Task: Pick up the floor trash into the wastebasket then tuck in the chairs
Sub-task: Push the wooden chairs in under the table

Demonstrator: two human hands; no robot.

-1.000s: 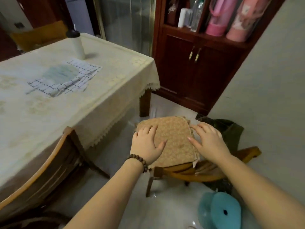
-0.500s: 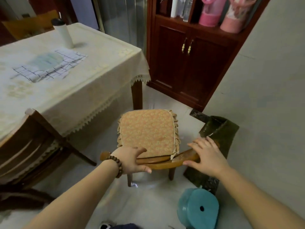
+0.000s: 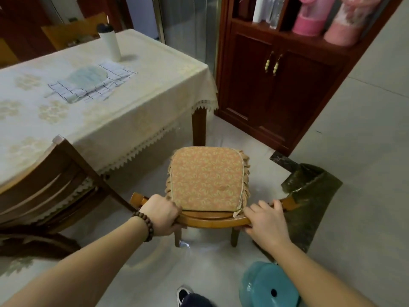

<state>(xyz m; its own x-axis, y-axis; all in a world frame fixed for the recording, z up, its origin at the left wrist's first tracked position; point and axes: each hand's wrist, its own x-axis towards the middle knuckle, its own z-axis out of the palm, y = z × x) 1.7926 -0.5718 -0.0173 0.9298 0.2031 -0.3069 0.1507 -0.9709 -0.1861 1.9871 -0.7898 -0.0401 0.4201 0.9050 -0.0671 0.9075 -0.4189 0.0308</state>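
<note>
A wooden chair (image 3: 212, 220) with an orange patterned seat cushion (image 3: 205, 178) stands on the pale floor near the table's corner, out from under the table (image 3: 124, 116). My left hand (image 3: 162, 214), with a bead bracelet at the wrist, grips the left end of its curved backrest. My right hand (image 3: 266, 221) grips the right end. A second, darker wooden chair (image 3: 44, 191) sits at the left, pushed against the tablecloth's edge. No wastebasket or floor trash can be made out.
A white bottle (image 3: 109, 42) and a checked cloth (image 3: 90, 84) lie on the table. A dark wooden cabinet (image 3: 276, 85) stands behind. A dark green object (image 3: 309, 200) leans at the wall right of the chair. A teal stool (image 3: 270, 286) and my shoe (image 3: 184, 294) are near.
My hands left the seat cushion and moved back onto the chair's curved backrest, closing around it. The view pulled back and rose, and the chair now sits farther from me.
</note>
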